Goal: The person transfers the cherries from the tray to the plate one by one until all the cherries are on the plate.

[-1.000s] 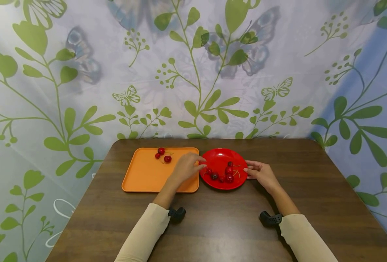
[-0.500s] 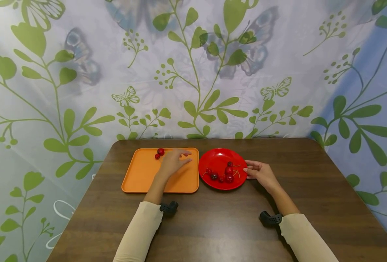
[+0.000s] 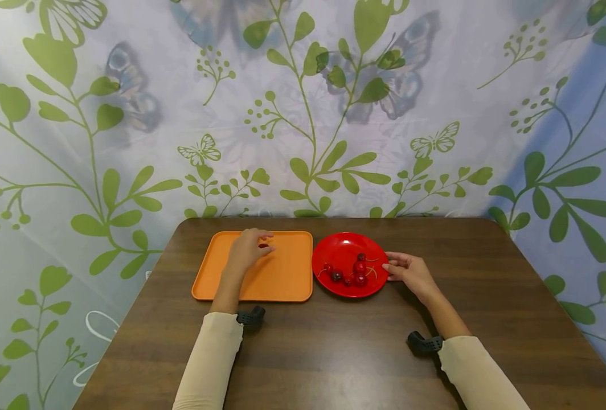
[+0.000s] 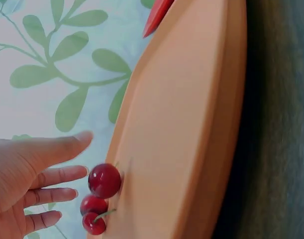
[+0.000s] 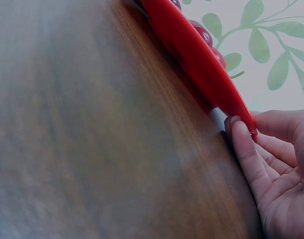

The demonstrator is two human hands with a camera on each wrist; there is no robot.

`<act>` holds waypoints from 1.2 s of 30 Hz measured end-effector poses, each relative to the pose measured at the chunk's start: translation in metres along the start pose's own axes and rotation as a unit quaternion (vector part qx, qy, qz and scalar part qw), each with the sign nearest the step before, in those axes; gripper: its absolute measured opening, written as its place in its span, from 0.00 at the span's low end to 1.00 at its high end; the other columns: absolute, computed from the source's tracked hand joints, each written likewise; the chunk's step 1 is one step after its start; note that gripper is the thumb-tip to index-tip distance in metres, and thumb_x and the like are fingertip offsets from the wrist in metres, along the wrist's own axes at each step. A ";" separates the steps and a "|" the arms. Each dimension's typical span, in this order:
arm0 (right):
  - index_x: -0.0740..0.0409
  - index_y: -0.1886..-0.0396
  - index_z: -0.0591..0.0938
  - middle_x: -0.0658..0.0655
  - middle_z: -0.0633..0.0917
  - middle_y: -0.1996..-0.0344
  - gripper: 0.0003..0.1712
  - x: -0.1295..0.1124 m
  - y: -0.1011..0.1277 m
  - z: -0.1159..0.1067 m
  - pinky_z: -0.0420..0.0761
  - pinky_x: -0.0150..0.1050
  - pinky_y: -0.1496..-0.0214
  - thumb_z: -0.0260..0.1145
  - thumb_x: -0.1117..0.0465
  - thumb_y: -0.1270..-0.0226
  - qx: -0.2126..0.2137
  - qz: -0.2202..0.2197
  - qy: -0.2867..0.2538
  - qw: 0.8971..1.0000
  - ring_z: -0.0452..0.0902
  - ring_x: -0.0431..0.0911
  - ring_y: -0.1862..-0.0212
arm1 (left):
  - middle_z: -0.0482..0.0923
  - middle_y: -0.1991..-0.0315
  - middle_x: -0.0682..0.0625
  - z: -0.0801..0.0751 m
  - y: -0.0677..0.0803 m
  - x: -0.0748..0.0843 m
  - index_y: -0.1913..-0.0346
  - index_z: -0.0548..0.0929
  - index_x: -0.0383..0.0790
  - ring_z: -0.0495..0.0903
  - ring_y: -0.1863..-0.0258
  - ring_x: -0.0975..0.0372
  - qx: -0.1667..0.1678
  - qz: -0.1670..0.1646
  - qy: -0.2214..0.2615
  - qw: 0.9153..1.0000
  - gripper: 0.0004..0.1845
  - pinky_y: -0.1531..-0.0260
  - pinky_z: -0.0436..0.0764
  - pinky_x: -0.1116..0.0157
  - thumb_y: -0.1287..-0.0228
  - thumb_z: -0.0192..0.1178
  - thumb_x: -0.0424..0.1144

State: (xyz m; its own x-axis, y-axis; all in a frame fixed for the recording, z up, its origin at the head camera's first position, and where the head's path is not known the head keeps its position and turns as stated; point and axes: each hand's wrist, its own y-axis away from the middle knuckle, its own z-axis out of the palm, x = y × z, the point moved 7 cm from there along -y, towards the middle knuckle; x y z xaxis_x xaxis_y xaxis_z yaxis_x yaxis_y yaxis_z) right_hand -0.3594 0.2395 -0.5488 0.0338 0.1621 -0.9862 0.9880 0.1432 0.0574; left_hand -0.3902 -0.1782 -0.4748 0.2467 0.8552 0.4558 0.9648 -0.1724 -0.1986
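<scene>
My left hand (image 3: 244, 251) hovers over the orange tray (image 3: 289, 279), fingers extended and nothing in them. In the left wrist view its fingertips come close beside three red cherries (image 4: 104, 180) at the tray's far side. From the head, the hand hides most of these cherries. My right hand (image 3: 412, 274) pinches the right rim of a red plate (image 3: 344, 245), thumb on top and fingers below, as the right wrist view shows. Several cherries (image 3: 360, 267) with stems lie in the plate's front half.
Tray and plate stand side by side, edges nearly meeting, toward the back of a brown wooden table (image 3: 344, 353). A fabric backdrop (image 3: 282, 114) with green leaves and butterflies hangs right behind it. Each wrist wears a black camera mount (image 3: 252, 316).
My left hand has moved left from the gap between plate and tray, across the tray to its cherries. The right hand stays at the plate's rim.
</scene>
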 end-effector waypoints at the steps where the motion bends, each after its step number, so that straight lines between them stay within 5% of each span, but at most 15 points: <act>1: 0.73 0.32 0.73 0.70 0.85 0.51 0.29 -0.001 0.001 0.000 0.87 0.39 0.59 0.68 0.66 0.29 -0.001 0.003 -0.003 1.000 0.87 0.42 0.63 | 0.85 0.52 0.43 0.000 0.000 -0.002 0.45 0.88 0.42 0.80 0.54 0.50 0.001 -0.002 -0.010 1.000 0.20 0.59 0.83 0.52 0.39 0.74 0.42; 9: 0.78 0.33 0.71 0.76 0.82 0.50 0.28 -0.032 0.016 0.007 0.87 0.41 0.57 0.66 0.70 0.29 -0.014 0.006 -0.008 1.000 0.87 0.44 0.63 | 0.85 0.58 0.45 0.001 0.001 -0.012 0.49 0.90 0.44 0.82 0.61 0.54 0.010 -0.026 -0.067 0.997 0.17 0.65 0.83 0.56 0.41 0.75 0.43; 20: 0.73 0.32 0.72 0.72 0.84 0.49 0.29 -0.002 0.001 0.000 0.86 0.37 0.59 0.67 0.67 0.29 -0.004 0.001 -0.011 1.000 0.86 0.40 0.63 | 0.87 0.62 0.47 0.001 0.002 -0.013 0.52 0.91 0.44 0.83 0.65 0.54 0.006 -0.042 -0.088 0.995 0.16 0.65 0.83 0.55 0.42 0.76 0.44; 36: 0.74 0.31 0.71 0.74 0.82 0.47 0.29 -0.006 0.003 0.001 0.87 0.38 0.58 0.66 0.67 0.28 -0.014 -0.002 -0.007 1.000 0.86 0.40 0.63 | 0.88 0.61 0.46 0.004 0.002 -0.006 0.53 0.91 0.44 0.84 0.64 0.51 -0.003 -0.044 -0.096 0.994 0.16 0.63 0.83 0.53 0.44 0.77 0.44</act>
State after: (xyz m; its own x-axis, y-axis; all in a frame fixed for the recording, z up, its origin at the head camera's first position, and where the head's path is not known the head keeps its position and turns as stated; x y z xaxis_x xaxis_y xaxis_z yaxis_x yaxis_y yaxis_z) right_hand -0.3562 0.2379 -0.5425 0.0318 0.1473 -0.9886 0.9837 0.1704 0.0570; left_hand -0.3902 -0.1816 -0.4811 0.1401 0.9446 0.2969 0.9825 -0.0953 -0.1603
